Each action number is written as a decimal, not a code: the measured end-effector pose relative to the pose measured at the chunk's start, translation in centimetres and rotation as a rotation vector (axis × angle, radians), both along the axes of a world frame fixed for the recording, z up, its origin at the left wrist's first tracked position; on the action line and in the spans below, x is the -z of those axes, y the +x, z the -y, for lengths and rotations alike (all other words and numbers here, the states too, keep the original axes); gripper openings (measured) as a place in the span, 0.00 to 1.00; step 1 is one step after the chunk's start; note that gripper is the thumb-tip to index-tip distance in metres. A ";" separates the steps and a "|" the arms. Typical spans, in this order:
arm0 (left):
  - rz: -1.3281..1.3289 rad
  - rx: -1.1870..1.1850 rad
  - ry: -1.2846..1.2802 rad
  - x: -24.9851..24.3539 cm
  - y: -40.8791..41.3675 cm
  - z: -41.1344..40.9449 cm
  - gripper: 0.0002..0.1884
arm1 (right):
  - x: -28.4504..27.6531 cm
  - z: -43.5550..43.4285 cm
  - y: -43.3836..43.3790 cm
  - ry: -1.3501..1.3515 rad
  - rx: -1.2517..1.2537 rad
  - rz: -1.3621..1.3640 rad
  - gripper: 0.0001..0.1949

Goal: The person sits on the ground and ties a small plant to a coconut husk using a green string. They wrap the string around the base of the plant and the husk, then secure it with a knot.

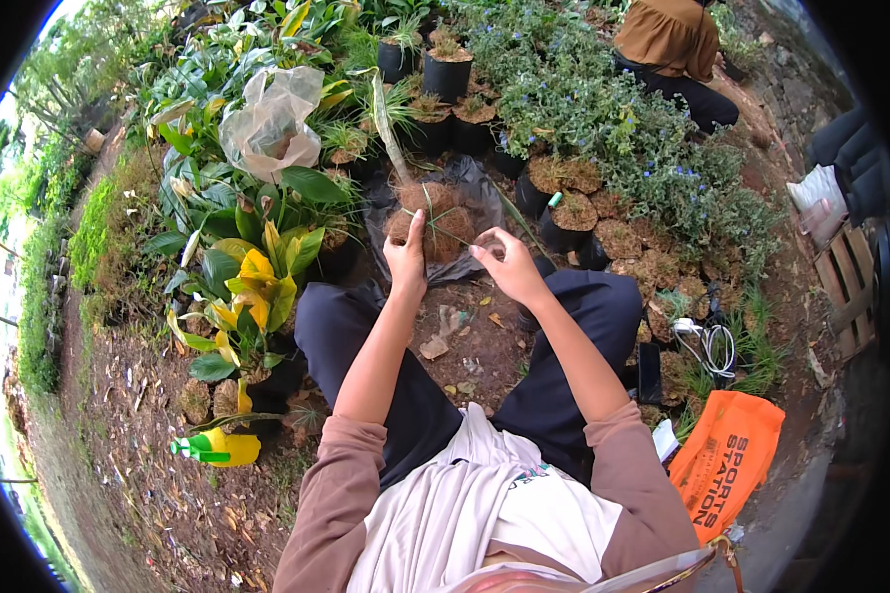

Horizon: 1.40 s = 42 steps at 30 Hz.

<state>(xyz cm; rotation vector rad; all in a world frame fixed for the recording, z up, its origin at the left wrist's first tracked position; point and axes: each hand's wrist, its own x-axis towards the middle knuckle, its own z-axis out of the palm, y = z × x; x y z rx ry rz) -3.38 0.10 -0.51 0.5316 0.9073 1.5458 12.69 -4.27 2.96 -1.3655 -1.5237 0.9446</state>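
A ball of brown coconut fibre (445,222) rests on black plastic sheeting (456,274) between the person's knees. Thin green twine (432,216) crosses over it, and a long pale mottled leaf (387,126) stands up from its far side. My left hand (408,256) lies against the near left of the ball, thumb raised on top by the twine. At the ball's right, my right hand (508,265) pinches an end of the twine between thumb and fingers.
Peace lilies (222,185) with a clear plastic bag (271,126) stand to the left, black potted plants (447,74) ahead. A yellow spray bottle (226,448) lies lower left. At the right are a white cable (716,348), a phone (649,373) and an orange bag (727,459). Another person (671,52) sits far right.
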 end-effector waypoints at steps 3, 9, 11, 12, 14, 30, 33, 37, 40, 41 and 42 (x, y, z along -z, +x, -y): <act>-0.013 -0.021 0.013 -0.1 0.2 -0.2 0.22 | -0.8 0.4 0.4 0.086 -0.035 -0.096 0.07; 0.046 -0.035 -0.011 -0.7 0.2 0.0 0.22 | -2.1 2.2 -0.2 -0.133 -0.025 -0.317 0.06; 0.018 -0.042 -0.037 -0.7 0.1 -0.1 0.22 | -1.4 2.5 -0.2 -0.146 -0.022 -0.328 0.06; 0.035 -0.031 -0.042 -0.7 0.1 0.0 0.22 | -1.1 2.6 -0.2 -0.156 -0.024 -0.347 0.06; 0.070 -0.011 -0.051 -0.8 0.1 0.2 0.22 | -0.8 2.7 0.0 -0.166 -0.016 -0.361 0.06; 0.124 0.330 -0.008 -1.3 -0.9 1.5 0.27 | 6.3 0.0 3.6 -0.140 0.011 -0.077 0.06; 0.123 0.443 -0.058 -3.1 0.0 2.8 0.23 | 5.9 -2.2 5.1 -0.163 -0.043 0.073 0.06; 0.082 0.596 -0.054 -2.5 0.2 3.3 0.24 | 3.9 -5.7 6.1 -0.125 -0.109 0.283 0.07; -0.029 0.614 0.023 -1.9 0.6 3.6 0.23 | 1.5 -8.2 6.4 -0.179 -0.134 0.290 0.07; -0.066 0.625 0.043 -1.8 0.8 3.7 0.23 | 0.6 -8.6 6.5 -0.203 -0.138 0.289 0.07; -0.070 0.615 0.059 -2.0 0.8 3.9 0.21 | -1.5 -8.7 5.9 -0.415 -0.108 0.172 0.06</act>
